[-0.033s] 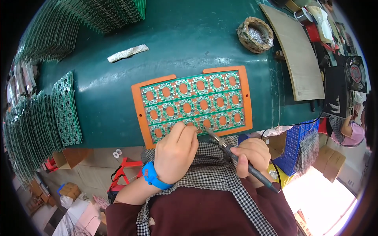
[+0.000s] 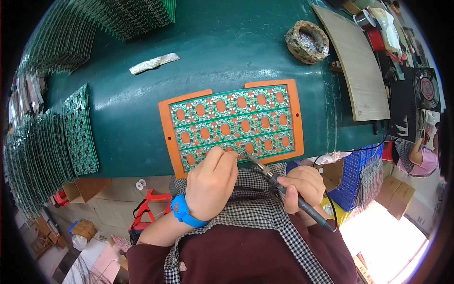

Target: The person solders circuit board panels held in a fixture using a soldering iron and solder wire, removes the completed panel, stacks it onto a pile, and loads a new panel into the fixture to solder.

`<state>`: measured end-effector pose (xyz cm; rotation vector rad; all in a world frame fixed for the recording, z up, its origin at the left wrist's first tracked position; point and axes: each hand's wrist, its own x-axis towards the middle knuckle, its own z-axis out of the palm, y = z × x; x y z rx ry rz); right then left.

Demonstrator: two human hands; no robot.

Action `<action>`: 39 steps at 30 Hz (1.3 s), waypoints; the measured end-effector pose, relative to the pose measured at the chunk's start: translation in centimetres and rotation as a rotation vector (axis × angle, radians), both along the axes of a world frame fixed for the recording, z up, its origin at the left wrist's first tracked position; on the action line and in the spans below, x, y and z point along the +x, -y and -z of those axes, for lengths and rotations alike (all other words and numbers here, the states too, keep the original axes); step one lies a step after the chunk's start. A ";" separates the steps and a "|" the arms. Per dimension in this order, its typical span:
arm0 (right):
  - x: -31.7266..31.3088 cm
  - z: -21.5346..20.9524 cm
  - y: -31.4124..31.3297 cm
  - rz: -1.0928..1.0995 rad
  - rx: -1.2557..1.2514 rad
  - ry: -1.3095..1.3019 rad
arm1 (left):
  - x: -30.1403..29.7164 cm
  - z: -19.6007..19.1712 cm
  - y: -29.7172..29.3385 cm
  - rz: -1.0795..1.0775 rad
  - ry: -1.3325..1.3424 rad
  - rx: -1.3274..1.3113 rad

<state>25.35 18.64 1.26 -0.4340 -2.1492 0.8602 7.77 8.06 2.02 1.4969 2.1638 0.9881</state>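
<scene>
A panel of green circuit boards (image 2: 235, 137) with rows of round cutouts lies in an orange frame (image 2: 297, 128) on the table before me. My right hand (image 2: 304, 185) is wrapped round the grey handle of a soldering iron (image 2: 270, 176). The iron's tip touches or hovers just over the panel's nearest row; which one I cannot tell. Just left of that tip, my left hand (image 2: 211, 176) is closed in a pinch above the same row. A thin wire seems to stick out from its fingertips, mostly hidden by the fingers. A blue band circles my left wrist.
Stacked green circuit panels (image 2: 40, 161) stand along the left, with more at the far left. A whitish strip (image 2: 154, 63) lies beyond the frame. At the far right are a rough round pot (image 2: 307, 42), a wooden board (image 2: 352, 66) and a wire spool (image 2: 364, 20). The iron's cord trails right.
</scene>
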 end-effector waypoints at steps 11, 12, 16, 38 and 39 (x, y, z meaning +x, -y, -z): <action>-1.2 -0.2 -1.0 0.098 -0.038 -0.020 | -1.3 -0.5 -1.3 -0.065 -0.057 0.035; -1.5 -0.2 -1.2 0.097 -0.042 -0.021 | -1.3 -0.3 -1.6 -0.066 -0.058 0.032; -2.0 0.1 -1.8 0.024 0.006 0.020 | -1.3 0.3 -2.2 -0.071 -0.079 0.022; -3.5 -1.0 -4.0 0.074 -0.081 0.050 | -3.2 0.0 -4.5 -0.149 -0.108 0.040; -3.9 -1.0 -4.2 0.070 -0.082 0.066 | -3.2 0.1 -4.6 -0.150 -0.107 0.039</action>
